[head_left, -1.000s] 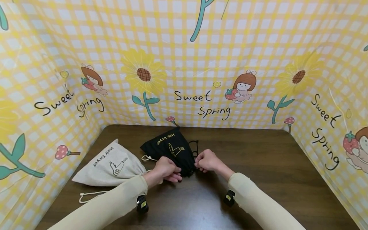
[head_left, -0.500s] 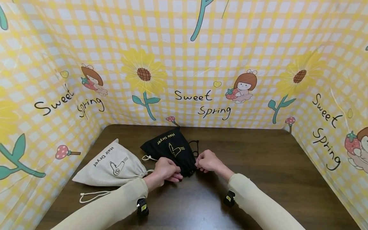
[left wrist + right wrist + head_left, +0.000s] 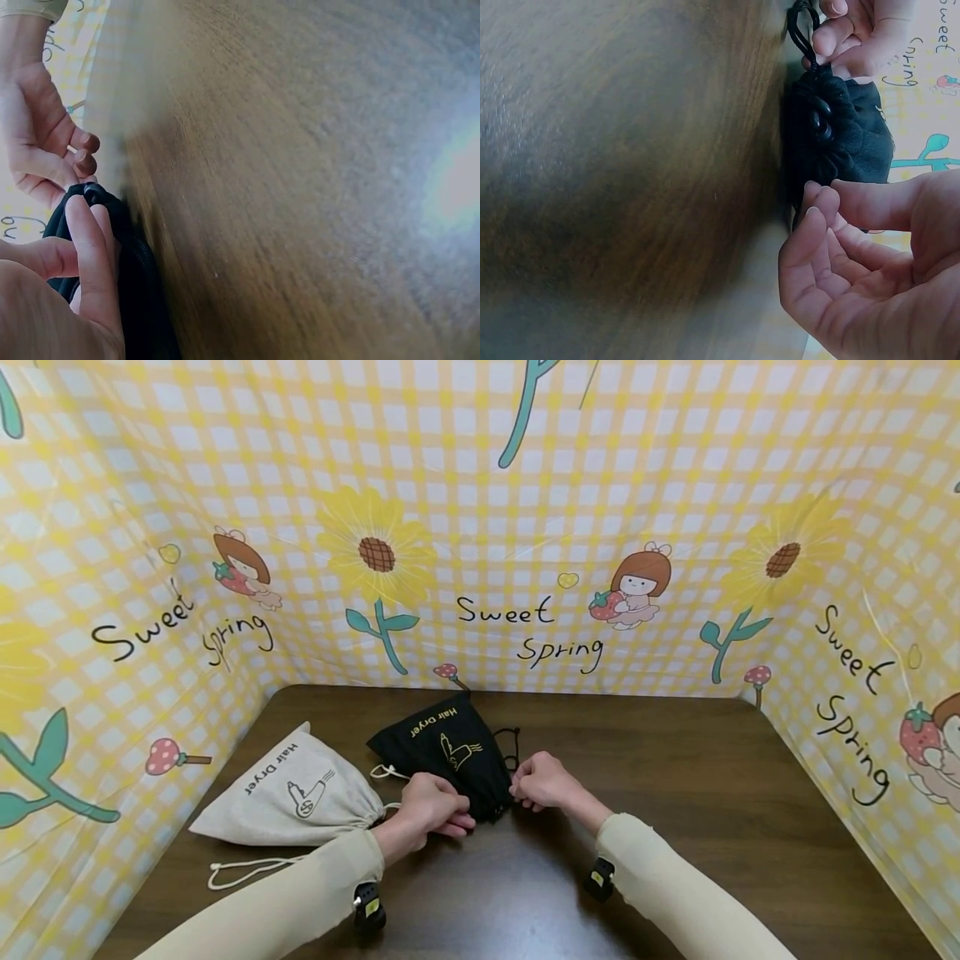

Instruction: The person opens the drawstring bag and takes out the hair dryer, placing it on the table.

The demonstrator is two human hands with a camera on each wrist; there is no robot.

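The black bag (image 3: 435, 735) lies on the bench (image 3: 675, 777), its long axis slanting away to my left from the gathered mouth (image 3: 832, 150), which sits between my left fingers (image 3: 94, 259) and right fingers (image 3: 802, 247), both pinching it, neither clearly nearer.

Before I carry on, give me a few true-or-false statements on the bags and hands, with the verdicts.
1. The black bag lies to the right of the white bag in the head view. True.
2. Both hands are on the white bag. False: the left hand and right hand are at the black bag.
3. The bags lie on a brown table. True.
4. The white bag's print is yellow. False: it is dark.
5. The black bag's mouth is spread wide. False: it is gathered.
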